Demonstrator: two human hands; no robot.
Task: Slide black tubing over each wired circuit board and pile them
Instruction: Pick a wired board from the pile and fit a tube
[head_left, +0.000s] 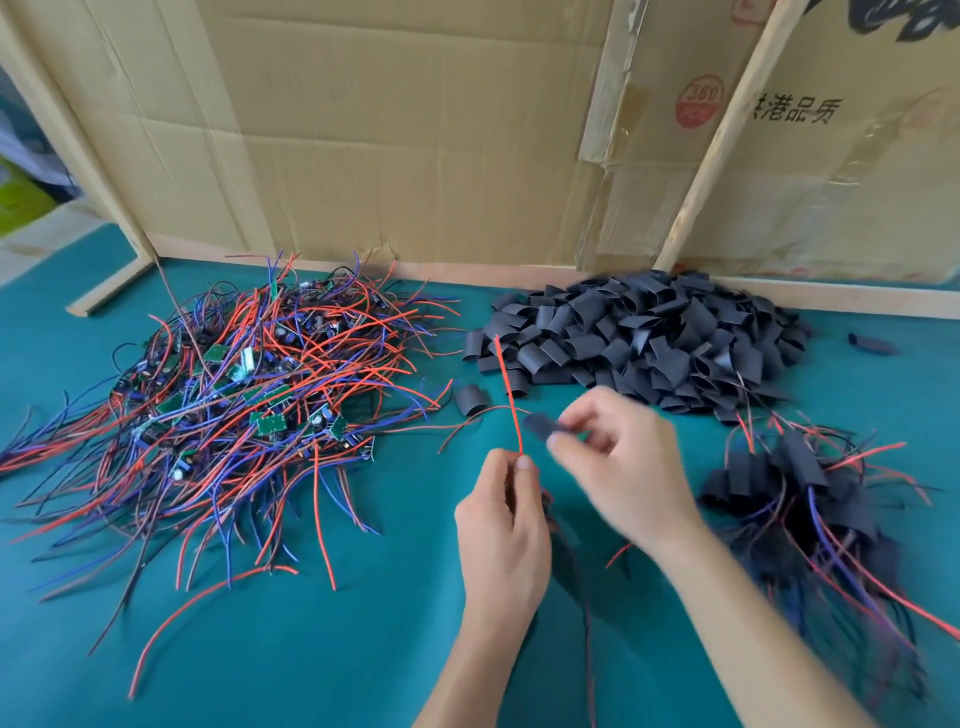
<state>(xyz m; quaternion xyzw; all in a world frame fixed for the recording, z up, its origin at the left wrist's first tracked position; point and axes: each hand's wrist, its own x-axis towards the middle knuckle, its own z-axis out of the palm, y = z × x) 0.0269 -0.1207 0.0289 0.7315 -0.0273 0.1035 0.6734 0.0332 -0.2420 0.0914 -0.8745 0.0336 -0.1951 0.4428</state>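
Head view shows the job mostly undone: a large tangle of bare wired boards lies at centre left on the green worktop, the heap of black tubing sits upper right, and a smaller sleeved pile lies at right. Near centre, the left hand has its grip pinched on a red wire standing upward. The right hand pinches one tubing piece just beside that wire, not yet threaded.
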